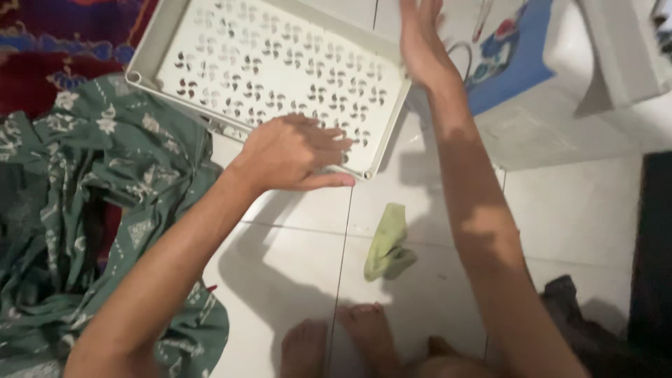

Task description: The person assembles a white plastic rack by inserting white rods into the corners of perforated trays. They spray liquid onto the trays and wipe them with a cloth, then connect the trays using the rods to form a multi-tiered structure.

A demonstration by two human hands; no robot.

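A white plastic tray (210, 42) with pinwheel-shaped cut-outs lies tilted on the white tiled floor at the top of the head view. My left hand (294, 152) rests flat on the tray's near corner, fingers spread and pointing right. My right hand (422, 42) reaches past the tray's right edge, fingers straight and open, holding nothing. A small crumpled light-green cloth (387, 243) lies on the tiles between my forearms, touched by neither hand.
A green patterned garment (77, 210) is heaped at the left over a red patterned rug (42, 63). A blue and white mat (514, 49) lies at the top right. Dark fabric (595, 329) sits at the lower right. My bare toes (336, 336) show at the bottom.
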